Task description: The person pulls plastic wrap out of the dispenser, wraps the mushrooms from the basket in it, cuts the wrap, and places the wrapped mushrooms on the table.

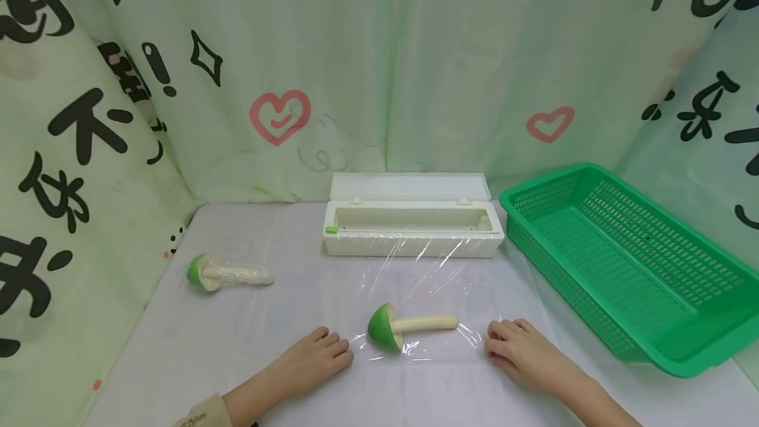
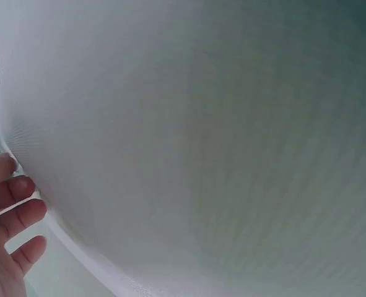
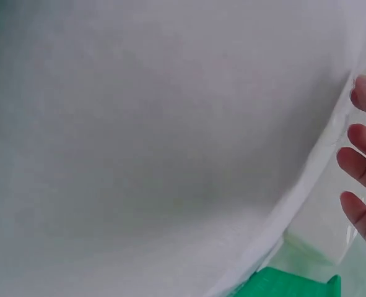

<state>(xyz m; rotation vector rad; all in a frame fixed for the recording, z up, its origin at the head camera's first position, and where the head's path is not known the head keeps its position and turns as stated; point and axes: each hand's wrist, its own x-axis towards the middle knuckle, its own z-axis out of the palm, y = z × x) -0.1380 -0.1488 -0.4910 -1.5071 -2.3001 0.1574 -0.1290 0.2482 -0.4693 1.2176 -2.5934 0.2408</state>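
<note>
A sheet of clear plastic wrap (image 1: 409,282) runs from the white wrap dispenser (image 1: 409,246) toward the front of the table. On the wrap lies a mushroom (image 1: 384,328) with a green cap and pale stem, its stem pointing right. My left hand (image 1: 314,360) pinches the wrap's near left corner beside the cap; in the left wrist view the thumb (image 2: 0,166) shows at the wrap's edge. Past the stem end, my right hand (image 1: 528,356) pinches the near right part of the wrap, its other fingers (image 3: 359,164) loosely bent.
A second green-capped mushroom (image 1: 237,274), covered in wrap, lies at the left of the white tablecloth (image 1: 196,361). The dispenser's lid (image 1: 409,186) stands raised at the back, with a small green piece (image 1: 331,230) on its left front edge. A green plastic basket (image 1: 622,262) occupies the right.
</note>
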